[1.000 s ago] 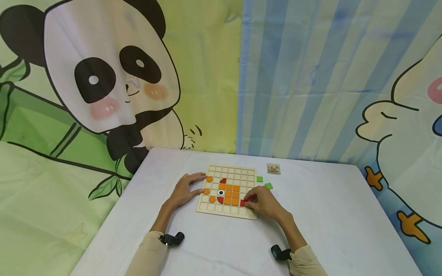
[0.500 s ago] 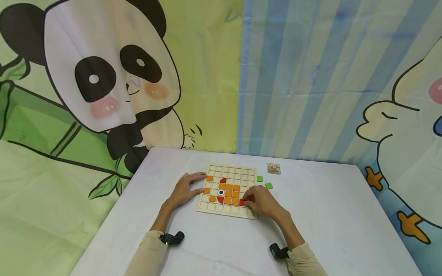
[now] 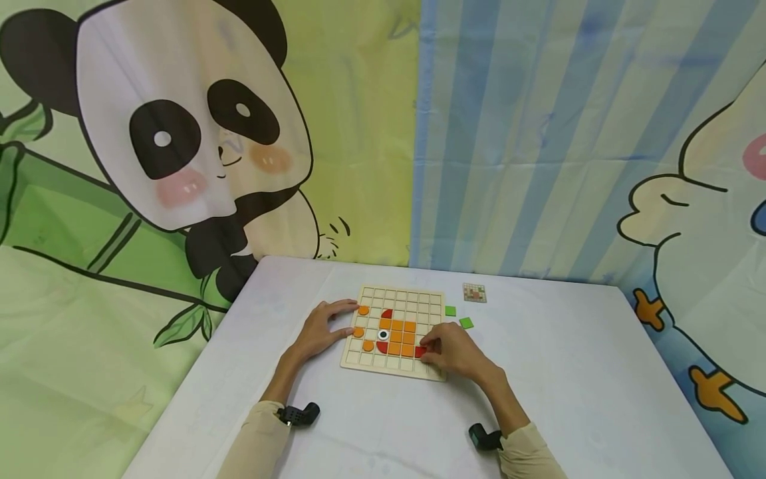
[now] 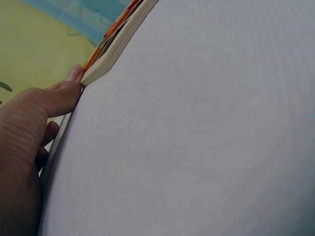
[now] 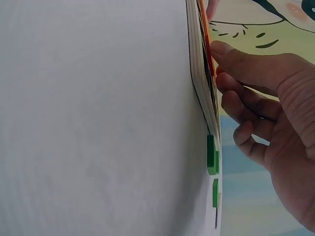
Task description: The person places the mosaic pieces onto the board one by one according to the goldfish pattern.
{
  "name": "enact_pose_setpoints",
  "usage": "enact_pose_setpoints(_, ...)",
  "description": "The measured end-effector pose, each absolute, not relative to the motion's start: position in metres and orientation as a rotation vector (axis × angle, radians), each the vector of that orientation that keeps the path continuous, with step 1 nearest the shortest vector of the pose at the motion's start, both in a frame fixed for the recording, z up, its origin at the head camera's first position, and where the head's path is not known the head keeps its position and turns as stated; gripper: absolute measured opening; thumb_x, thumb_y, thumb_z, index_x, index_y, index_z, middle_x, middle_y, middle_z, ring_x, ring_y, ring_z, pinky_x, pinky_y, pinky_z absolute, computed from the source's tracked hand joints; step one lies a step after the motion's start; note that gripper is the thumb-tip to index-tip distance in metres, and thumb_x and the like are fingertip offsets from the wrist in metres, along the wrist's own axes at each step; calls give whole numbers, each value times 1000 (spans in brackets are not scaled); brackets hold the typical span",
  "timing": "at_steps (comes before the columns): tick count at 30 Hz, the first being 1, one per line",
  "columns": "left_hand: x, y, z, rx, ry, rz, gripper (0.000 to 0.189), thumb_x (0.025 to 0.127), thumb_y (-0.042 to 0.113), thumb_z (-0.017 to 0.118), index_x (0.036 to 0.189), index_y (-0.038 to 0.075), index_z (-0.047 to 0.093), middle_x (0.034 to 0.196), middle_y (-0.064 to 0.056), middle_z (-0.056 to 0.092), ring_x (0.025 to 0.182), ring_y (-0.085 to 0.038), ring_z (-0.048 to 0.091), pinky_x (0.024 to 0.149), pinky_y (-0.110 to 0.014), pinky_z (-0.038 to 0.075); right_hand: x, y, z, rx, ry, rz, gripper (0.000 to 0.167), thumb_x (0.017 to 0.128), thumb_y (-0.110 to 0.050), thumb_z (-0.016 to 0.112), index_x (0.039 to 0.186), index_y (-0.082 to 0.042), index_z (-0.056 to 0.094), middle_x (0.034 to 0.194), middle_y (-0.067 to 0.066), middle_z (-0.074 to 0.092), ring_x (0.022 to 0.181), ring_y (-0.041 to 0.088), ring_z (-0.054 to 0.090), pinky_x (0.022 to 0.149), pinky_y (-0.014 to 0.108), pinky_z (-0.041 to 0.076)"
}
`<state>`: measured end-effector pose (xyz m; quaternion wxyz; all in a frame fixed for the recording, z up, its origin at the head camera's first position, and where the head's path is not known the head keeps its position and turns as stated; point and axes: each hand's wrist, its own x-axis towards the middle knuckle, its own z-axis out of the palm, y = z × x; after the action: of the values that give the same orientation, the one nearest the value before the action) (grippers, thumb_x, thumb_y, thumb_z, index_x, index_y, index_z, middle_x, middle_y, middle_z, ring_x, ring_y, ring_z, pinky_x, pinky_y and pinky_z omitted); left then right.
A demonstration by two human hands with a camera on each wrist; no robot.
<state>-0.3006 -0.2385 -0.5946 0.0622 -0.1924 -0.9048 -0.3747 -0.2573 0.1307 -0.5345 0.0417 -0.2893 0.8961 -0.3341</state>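
A pale wooden grid board [image 3: 403, 366] lies on the table with orange square tiles [image 3: 396, 336] forming a block near its middle. A round eye tile [image 3: 383, 334] and red quarter-round tiles [image 3: 387, 313] sit at that block's left side. My left hand [image 3: 320, 329] rests at the board's left edge, thumb and forefinger spread apart; the left wrist view shows the thumb [image 4: 64, 98] against the edge. With thumb and fingertips, my right hand [image 3: 457, 349] pinches a red tile [image 3: 419, 351] at the block's lower right. Part of this tile is hidden by the fingers.
Several loose orange discs [image 3: 358, 332] lie on the board's left side. Two green tiles [image 3: 450, 311] are on the table by the right edge. Behind them is a small patterned card [image 3: 475, 293]. A printed curtain [image 3: 359, 133] hangs behind the table.
My right hand has shifted slightly left, bringing the red tile up beside the orange block. The left hand has stayed at the board's edge.
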Motion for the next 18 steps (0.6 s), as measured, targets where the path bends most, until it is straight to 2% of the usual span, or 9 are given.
enact_pose_setpoints(6, -301, -238, -595, -585, -2735, -1111, 59, 94, 31, 88, 149, 25, 69, 159, 3, 64, 137, -26, 62, 110, -50, 44, -260, 144, -535, -832, 2798, -1055, 31, 82, -15, 97, 108, -3, 85, 89, 0, 76, 78, 9, 63, 73, 24, 55)
enact_pose_setpoints(7, -301, -238, -595, -585, -2732, -1114, 59, 94, 31, 88, 149, 24, 69, 159, 2, 64, 136, -26, 62, 106, -49, 44, -260, 147, -535, -824, 2806, -1063, 32, 82, -16, 97, 108, -3, 85, 89, 0, 76, 78, 10, 63, 74, 25, 55)
enact_pose_setpoints(12, -299, -239, -595, -588, -2721, -1116, 58, 93, 28, 89, 147, 22, 70, 157, 0, 66, 141, -28, 62, 107, -49, 44, -265, 161, -536, -795, 2843, -1090, 36, 79, -13, 99, 110, -1, 84, 88, 2, 76, 78, 13, 64, 75, 26, 54)
enact_pose_setpoints(18, -299, -238, -595, -573, -2725, -1122, 58, 93, 29, 88, 147, 24, 70, 158, 3, 65, 138, -26, 63, 105, -48, 44, -274, 179, -539, -690, 2925, -1070, 42, 74, -12, 102, 111, -3, 85, 87, 0, 75, 81, 14, 64, 78, 29, 55)
